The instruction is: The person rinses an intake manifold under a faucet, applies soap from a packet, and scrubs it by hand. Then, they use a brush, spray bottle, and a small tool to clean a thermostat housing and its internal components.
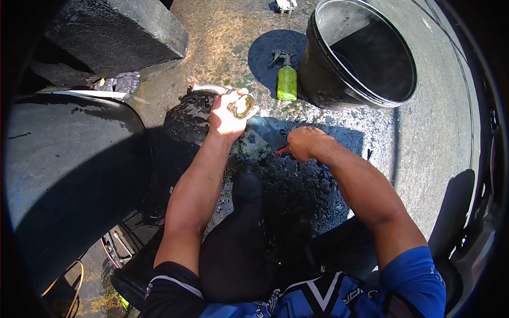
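My left hand [228, 117] is closed around a metal part [242, 106] with a round, ring-shaped end that faces up; a pale tube-like section [209, 89] sticks out to its upper left. To the right, my right hand [307, 143] is closed on a tool with a red handle [283, 150]. A grey, blade-like or brush-like shape [268, 132] lies between the two hands, and I cannot make out whether it belongs to that tool. Below both hands the ground is wet and dark.
A green spray bottle [287, 84] stands beyond my hands, beside a large black bucket [323, 79]. A dark curved panel [79, 159] fills the left side. Behind it is a concrete block [122, 32]. A small white object [286, 6] lies at the top.
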Available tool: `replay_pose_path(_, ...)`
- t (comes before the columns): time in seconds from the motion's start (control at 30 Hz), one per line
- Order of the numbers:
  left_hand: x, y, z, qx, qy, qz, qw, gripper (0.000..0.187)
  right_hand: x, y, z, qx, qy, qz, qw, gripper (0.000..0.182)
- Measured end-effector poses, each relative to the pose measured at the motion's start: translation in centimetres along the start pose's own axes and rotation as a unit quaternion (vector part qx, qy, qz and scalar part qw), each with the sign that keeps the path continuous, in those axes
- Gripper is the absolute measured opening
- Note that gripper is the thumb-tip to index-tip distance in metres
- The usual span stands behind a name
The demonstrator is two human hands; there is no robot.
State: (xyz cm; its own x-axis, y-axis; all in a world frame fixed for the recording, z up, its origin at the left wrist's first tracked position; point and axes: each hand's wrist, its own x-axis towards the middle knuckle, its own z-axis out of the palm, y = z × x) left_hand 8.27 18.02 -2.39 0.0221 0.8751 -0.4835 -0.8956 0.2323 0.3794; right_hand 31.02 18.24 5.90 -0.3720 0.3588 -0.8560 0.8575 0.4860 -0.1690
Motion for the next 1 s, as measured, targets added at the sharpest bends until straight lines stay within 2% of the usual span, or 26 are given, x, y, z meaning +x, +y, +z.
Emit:
replay_pose_path(0.03,-0.2,0.2,0.1,-0.044,-0.012,-0.027,0.999,0.029,1.0,1.2,1.6,0.073,0.100,-0.027,0.992,0.029)
replay_pose_path(0.1,-0.2,0.4,-0.7,-0.030,-0.060,-0.038,0.997,0.028,1.1,1.7,1.3,0.291,0.135,-0.065,0.945,0.029)
replay_pose_path(0.13,-0.6,0.2,-0.9,-0.023,-0.082,-0.048,0.995,0.027,1.0,1.7,1.5,0.399,0.147,-0.079,0.902,0.030)
replay_pose_path(0.17,-1.2,0.2,-0.6,-0.033,-0.060,-0.071,0.995,0.026,1.6,1.7,1.8,0.403,0.184,-0.111,0.890,0.032)
replay_pose_path(0.27,-1.3,-0.4,-0.7,-0.054,-0.108,-0.078,0.990,0.025,3.0,0.9,1.7,0.450,0.200,-0.111,0.863,0.031)
replay_pose_path(0.3,-1.4,-0.9,-0.7,-0.042,-0.096,-0.056,0.993,0.024,3.2,0.7,1.7,0.462,0.234,-0.135,0.844,0.030)
replay_pose_path(0.4,-0.2,-2.1,-1.8,-0.009,-0.083,0.012,0.996,0.019,1.0,-0.8,-1.0,0.310,0.307,-0.084,0.896,0.031)
replay_pose_path(0.43,-0.3,-2.5,-1.5,0.001,-0.080,0.047,0.996,0.018,0.5,-1.6,-1.8,0.256,0.311,-0.070,0.913,0.038)
replay_pose_path(0.53,-1.5,-3.8,2.4,0.070,0.065,0.136,0.986,0.019,3.1,-2.3,-3.9,0.101,0.314,0.011,0.944,0.037)
replay_pose_path(0.57,-1.0,-3.6,2.3,0.086,0.040,0.152,0.984,0.023,2.0,-3.4,-5.1,0.061,0.291,0.002,0.955,0.036)
replay_pose_path(0.63,-1.0,-2.5,2.7,0.124,0.019,0.156,0.980,0.021,3.0,-4.3,-4.8,0.237,0.211,-0.039,0.947,0.040)
replay_pose_path(0.67,-1.2,-1.9,2.8,0.144,0.010,0.154,0.977,0.021,2.4,-4.6,-4.7,0.342,0.159,-0.068,0.924,0.041)
replay_pose_path(0.7,-1.0,-1.4,1.8,0.109,-0.025,0.117,0.987,0.021,2.8,-4.2,-5.0,0.328,0.144,-0.065,0.931,0.043)
replay_pose_path(0.73,-0.9,-1.8,1.7,0.098,-0.027,0.128,0.987,0.020,3.5,-3.7,-5.1,0.317,0.129,-0.064,0.938,0.045)
replay_pose_path(0.77,-0.3,-2.3,0.9,0.131,-0.015,0.152,0.980,0.018,4.1,-3.8,-4.4,0.215,0.263,-0.014,0.940,0.039)
replay_pose_path(0.8,0.4,-2.8,0.1,0.163,-0.003,0.176,0.971,0.015,5.1,-3.1,-4.7,0.083,0.286,-0.037,0.954,0.038)
replay_pose_path(0.87,-0.6,-2.2,4.5,0.042,0.152,0.173,0.972,0.015,4.6,-3.8,-5.5,0.073,0.312,-0.005,0.947,0.038)
replay_pose_path(0.9,0.2,-0.8,2.3,0.054,0.052,0.128,0.989,0.009,4.3,-4.6,-5.8,0.096,0.286,-0.031,0.953,0.038)
replay_pose_path(0.93,0.8,-0.1,1.1,0.072,-0.050,0.123,0.988,0.007,3.9,-5.6,-5.6,0.175,0.261,-0.048,0.948,0.040)
replay_pose_path(1.0,0.0,0.6,1.9,0.163,-0.055,0.159,0.972,0.005,3.8,-5.5,-6.1,0.324,0.116,-0.071,0.936,0.039)
